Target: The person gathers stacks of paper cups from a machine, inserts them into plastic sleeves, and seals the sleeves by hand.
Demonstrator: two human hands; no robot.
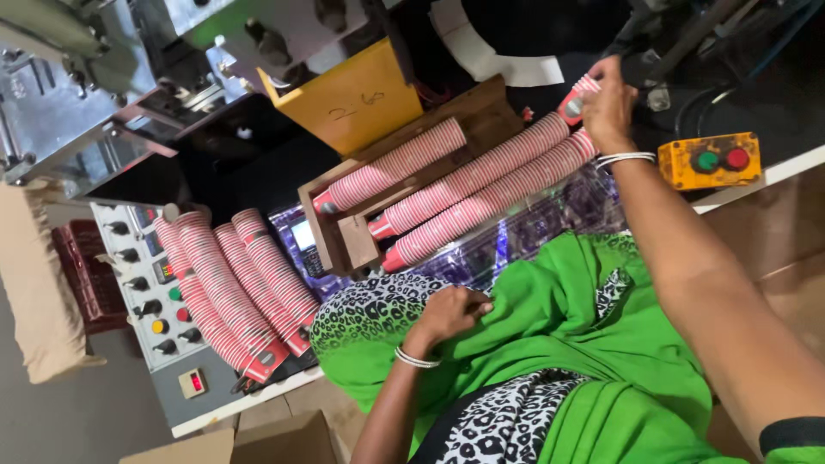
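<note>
Right hand (608, 107): it is stretched far out to the top end of the cup rows. The fingers are pinched shut on a cup (577, 97) at that end. A bangle is worn at the wrist.
Left hand (449, 311): it is curled shut and is rested on the green cloth (567, 318) in the lap. Nothing is seen inside it.
Cup rows (481, 193): three long rows of red and white cups are laid on their sides in a wooden tray (344, 236). They are slanted from low left to high right. The two lower rows are touching. The top row is kept apart by a wooden wall.
More cups (236, 283): four rows are laid side by side on the grey panel (150, 296), well apart from both hands.
Edges: the tray's low end is close to the lap. The panel's front edge is seen at the lower left.
Open room: a little room is left between the tray and the lap, where shiny clear wrap (533, 228) is spread.
In the way: a button box (710, 161) is set just beside the right wrist. Dark machine parts are crowded above the right hand.
Around: a yellow box (352, 99) is stood behind the tray. A brown carton (249, 442) is seen at the bottom.
</note>
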